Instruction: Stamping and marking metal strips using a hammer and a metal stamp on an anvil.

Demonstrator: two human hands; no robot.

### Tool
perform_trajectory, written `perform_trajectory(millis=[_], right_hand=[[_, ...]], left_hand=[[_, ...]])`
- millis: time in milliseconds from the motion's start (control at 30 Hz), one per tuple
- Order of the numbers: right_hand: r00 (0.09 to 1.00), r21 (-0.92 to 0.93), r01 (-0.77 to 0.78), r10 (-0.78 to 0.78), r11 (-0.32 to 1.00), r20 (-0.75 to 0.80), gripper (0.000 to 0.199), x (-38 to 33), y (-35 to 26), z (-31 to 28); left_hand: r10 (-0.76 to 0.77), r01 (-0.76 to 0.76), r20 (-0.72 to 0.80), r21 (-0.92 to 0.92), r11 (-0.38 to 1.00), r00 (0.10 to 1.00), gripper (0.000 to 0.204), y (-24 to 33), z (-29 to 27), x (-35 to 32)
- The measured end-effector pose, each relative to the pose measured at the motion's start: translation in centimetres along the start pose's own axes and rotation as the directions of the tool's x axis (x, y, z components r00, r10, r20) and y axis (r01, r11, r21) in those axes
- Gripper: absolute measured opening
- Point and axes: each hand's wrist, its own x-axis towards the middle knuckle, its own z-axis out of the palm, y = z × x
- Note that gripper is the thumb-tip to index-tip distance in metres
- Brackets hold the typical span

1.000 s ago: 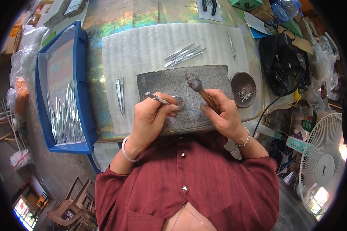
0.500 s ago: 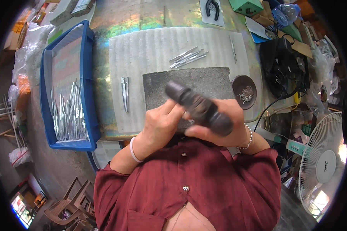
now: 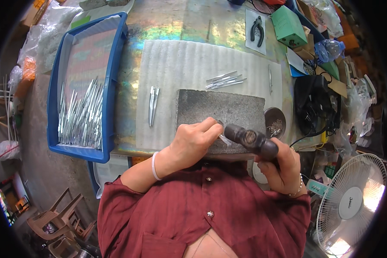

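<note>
Low over the grey slab (image 3: 221, 101), my left hand (image 3: 194, 142) is closed in a pinch. A slim silvery piece of metal (image 3: 224, 139) pokes out from its fingertips, and the fingers hide the rest. My right hand (image 3: 284, 167) is wrapped round a hammer, whose handle is mostly hidden. The dark hammer head (image 3: 252, 141) hangs just right of the left fingertips, above the slab's near right part. Beyond the slab lies a small pile of slim silvery metal pieces (image 3: 225, 80). More such pieces (image 3: 153, 107) rest left of the slab.
A white foam sheet (image 3: 167, 64) lies under the slab. To the left stands a blue tray (image 3: 112, 90) full of silvery pieces. A dark bowl (image 3: 269, 113) holds small metal bits. Black pliers (image 3: 257, 31), a green box (image 3: 289, 26) and a white fan (image 3: 352, 202) are around.
The hammer and my right hand have moved right and away from my left hand. The silvery piece at my left fingertips now shows. The whole view has shifted slightly.
</note>
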Motion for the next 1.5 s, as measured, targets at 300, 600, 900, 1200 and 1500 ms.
perform_trajectory(millis=[300,600,900,1200,1500], right_hand=[[0.998,-0.317,0.064,-0.059,0.946,0.028,0.056,-1.2,-1.2,-0.5],[0.987,-0.423,0.162,-0.155,0.891,0.051,0.06,-1.7,-0.6,0.0],[0.994,-0.255,-0.001,-0.028,0.967,-0.109,0.023,-4.0,-4.0,-0.8],[0.988,-0.517,-0.044,-0.039,0.855,-0.15,0.044,-1.9,0.1,-0.4],[0.968,-0.571,-0.199,0.068,0.796,-0.242,0.047,-1.8,8.4,3.3]], left_hand=[[-0.032,0.033,0.027,-0.021,0.999,0.999,0.017,0.1,-0.1,0.3],[-0.033,0.034,0.025,-0.027,0.999,0.999,0.018,0.3,-0.1,0.4],[0.004,-0.003,0.04,-0.011,1.0,0.999,0.016,0.5,-0.2,0.6],[-0.503,0.457,0.302,-0.862,0.22,0.81,0.005,1.8,-3.6,1.4],[-0.469,0.325,0.343,-0.938,-0.122,0.814,0.017,1.1,-4.1,1.2]])
